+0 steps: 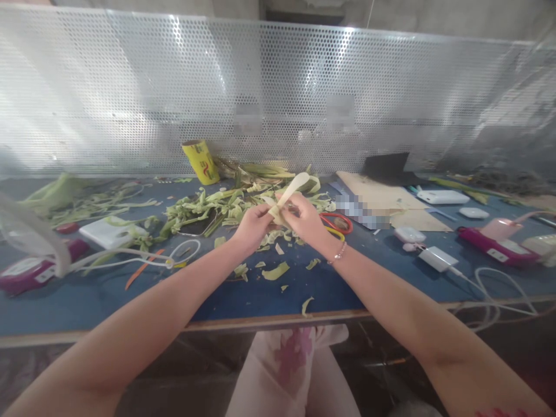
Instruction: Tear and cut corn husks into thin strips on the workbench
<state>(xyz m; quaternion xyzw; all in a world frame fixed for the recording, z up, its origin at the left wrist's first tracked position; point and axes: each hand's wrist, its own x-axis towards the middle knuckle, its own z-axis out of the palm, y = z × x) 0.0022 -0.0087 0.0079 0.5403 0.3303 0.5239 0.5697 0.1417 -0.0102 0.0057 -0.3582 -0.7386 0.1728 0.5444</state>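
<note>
Over the middle of the blue table (208, 301), a pale green leaf strip (296, 185) is folded between my two hands, one broad end sticking up to the right. My left hand (253, 230) pinches the fold from the left. On the other side, my right hand (307, 220) grips the strip with thumb and fingers, a bracelet on its wrist. Behind and left of the hands lies a heap of knotted green leaf strips (191, 211). Small leaf scraps (275, 271) are scattered below. A red loop and a yellow loop (336, 233) lie beside my right hand.
A yellow tube (202, 162) leans near the perforated metal screen (286, 81). At right lie cardboard (373, 194), a white charger (438, 259) with its cable, and a purple power strip (495, 246). At left are a white box (110, 233) and an orange strip (141, 270).
</note>
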